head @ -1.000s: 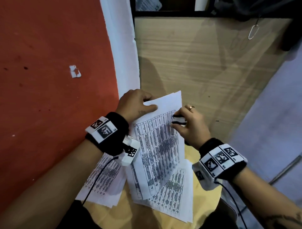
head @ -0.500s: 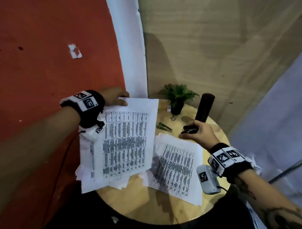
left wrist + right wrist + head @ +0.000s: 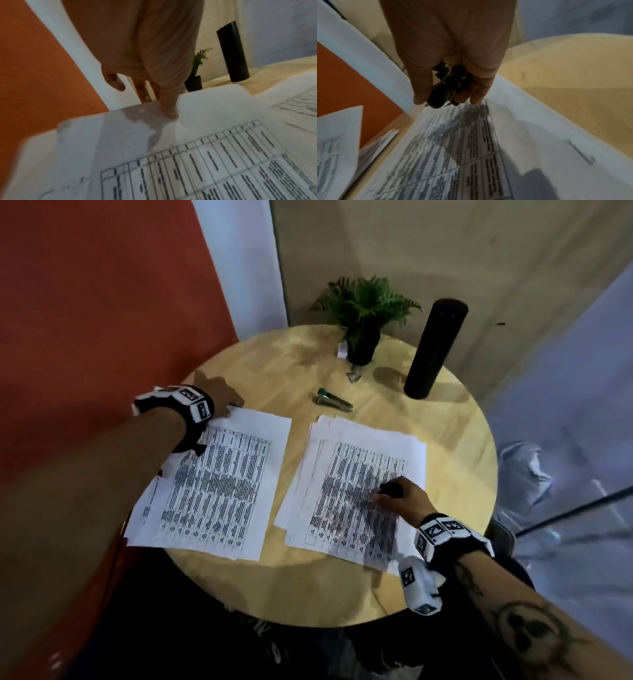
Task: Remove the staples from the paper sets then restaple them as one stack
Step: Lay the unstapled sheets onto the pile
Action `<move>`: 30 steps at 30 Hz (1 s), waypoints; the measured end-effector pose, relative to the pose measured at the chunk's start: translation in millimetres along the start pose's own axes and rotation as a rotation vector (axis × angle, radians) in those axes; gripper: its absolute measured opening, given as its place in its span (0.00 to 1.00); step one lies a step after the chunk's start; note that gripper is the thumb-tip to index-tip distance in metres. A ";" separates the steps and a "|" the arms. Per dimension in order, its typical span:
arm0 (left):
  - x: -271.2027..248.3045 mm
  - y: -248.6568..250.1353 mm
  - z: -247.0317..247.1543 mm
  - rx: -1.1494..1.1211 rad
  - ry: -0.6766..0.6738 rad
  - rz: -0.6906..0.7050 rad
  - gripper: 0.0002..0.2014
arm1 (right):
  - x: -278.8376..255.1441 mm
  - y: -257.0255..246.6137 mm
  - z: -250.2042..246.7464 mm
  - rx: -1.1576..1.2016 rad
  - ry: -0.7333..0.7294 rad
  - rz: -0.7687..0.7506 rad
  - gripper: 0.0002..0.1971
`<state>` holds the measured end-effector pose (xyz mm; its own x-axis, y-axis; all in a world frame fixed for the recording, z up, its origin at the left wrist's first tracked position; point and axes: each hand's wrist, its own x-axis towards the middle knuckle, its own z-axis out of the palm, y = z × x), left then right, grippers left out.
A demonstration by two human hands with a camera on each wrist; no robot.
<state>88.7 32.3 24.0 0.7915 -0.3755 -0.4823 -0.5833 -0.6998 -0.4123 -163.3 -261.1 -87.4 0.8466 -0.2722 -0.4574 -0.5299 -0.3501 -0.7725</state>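
Two printed paper sets lie side by side on a round wooden table point(image 3: 308, 594). My left hand point(image 3: 224, 405) pinches the far corner of the left paper set point(image 3: 219, 494); in the left wrist view the thumb point(image 3: 169, 108) presses on top of that set point(image 3: 205, 162) while the other fingers go behind its edge. My right hand point(image 3: 394, 491) grips a black staple remover point(image 3: 440, 94) and hovers low over the right paper set point(image 3: 349, 470), fingertips point(image 3: 476, 98) close to the sheet point(image 3: 471, 148). A green stapler point(image 3: 334, 402) lies beyond the papers.
A small potted fern point(image 3: 363, 313) and a tall black cylinder point(image 3: 433, 347) stand at the table's far side. A small torn scrap point(image 3: 352, 376) lies near the pot. An orange wall point(image 3: 102, 302) runs along the left. The right sheets are loosely fanned.
The papers held up a second ago now lie on the table. My left hand carried one set down to the left, and my right hand dropped onto the right set with the staple remover.
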 end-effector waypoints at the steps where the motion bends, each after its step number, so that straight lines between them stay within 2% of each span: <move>1: 5.0 0.9 1.2 0.020 -0.009 -0.016 0.21 | 2.2 2.5 0.7 -0.003 -0.056 0.018 0.25; 3: 14.6 6.4 6.0 0.088 -0.021 -0.044 0.19 | 8.8 12.8 3.0 0.027 -0.151 0.067 0.34; 4: 18.9 9.8 9.1 0.125 -0.019 -0.052 0.19 | 11.1 16.5 3.5 0.069 -0.160 0.097 0.33; 7: 28.6 20.2 18.5 0.224 -0.048 -0.051 0.19 | 16.0 25.1 4.5 0.242 -0.122 0.160 0.20; 9: 32.6 23.0 28.7 0.207 -0.028 -0.104 0.21 | 15.5 26.4 6.1 0.296 -0.120 0.160 0.14; 13: 36.8 32.1 36.4 0.028 0.151 -0.202 0.24 | 12.7 26.0 8.1 0.392 -0.104 0.160 0.11; 15: 40.9 47.9 20.9 -0.109 0.282 -0.186 0.24 | 11.0 23.2 8.2 0.442 -0.086 0.158 0.11; 17: 45.7 76.0 0.2 -0.300 0.309 -0.145 0.23 | 9.1 19.5 9.4 0.485 -0.057 0.164 0.11; 21: 53.4 145.5 -19.7 -0.690 0.143 -0.104 0.18 | 9.7 17.7 11.1 0.507 -0.046 0.169 0.12; 24: 51.1 185.0 -10.5 -0.728 -0.007 -0.159 0.26 | 11.5 20.6 13.3 0.541 -0.035 0.161 0.13; 26: 49.9 201.0 -4.7 -0.699 -0.056 -0.165 0.31 | 14.3 22.4 14.6 0.548 -0.028 0.149 0.12; 30: 52.7 204.8 1.5 -0.745 -0.222 -0.211 0.31 | 17.8 25.8 15.6 0.463 -0.048 0.130 0.14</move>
<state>10.7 -129.9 -87.0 0.7707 -0.1153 -0.6267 -0.0880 -0.9933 0.0746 -161.1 -261.1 -122.3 0.7816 -0.2421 -0.5749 -0.5630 0.1228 -0.8173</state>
